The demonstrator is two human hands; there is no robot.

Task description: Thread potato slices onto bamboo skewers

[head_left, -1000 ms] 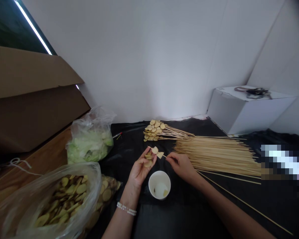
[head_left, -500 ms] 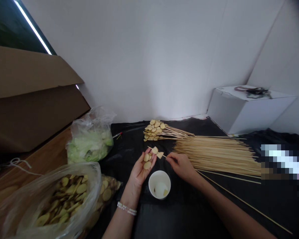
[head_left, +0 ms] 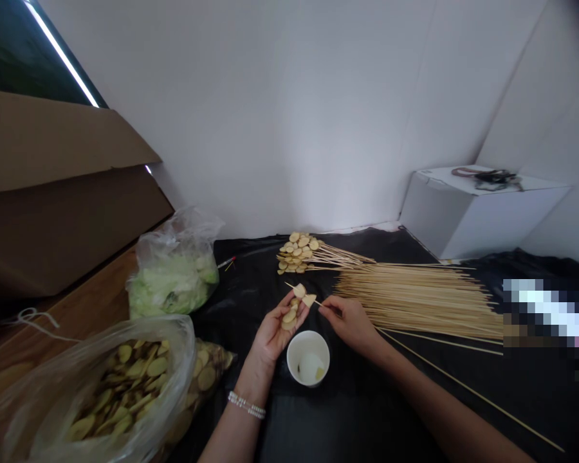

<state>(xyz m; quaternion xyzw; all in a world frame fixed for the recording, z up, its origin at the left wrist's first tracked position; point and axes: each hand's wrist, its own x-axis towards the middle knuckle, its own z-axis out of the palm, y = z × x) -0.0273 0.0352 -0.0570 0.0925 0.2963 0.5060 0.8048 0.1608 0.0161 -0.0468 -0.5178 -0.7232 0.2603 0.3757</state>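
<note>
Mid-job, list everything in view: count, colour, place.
held skewer: 1, pale, between hands
loose slices: several, yellowish, left palm
cup: 1, white, near centre
loaded skewers: many, yellowish, beyond hands
bare sticks: many, tan, right
slice bags: 2, clear, near left
bag of greens: 1, clear, behind those
red-tipped item: 1, red-white, beside greens
string: 1, white, far left
cardboard box: 1, brown, left
white box: 1, white, right
dark item: count unclear, atop white box
black sheet: 1, black, beneath cup
wooden surface: 1, brown, left
walls: 2, whitish, rear
panel: 1, dark green, top left
pixelated patch: 1, mixed, right edge
bracelet strands: 2, white, left wrist
left hand: 1, centre
right hand: 1, centre right
</note>
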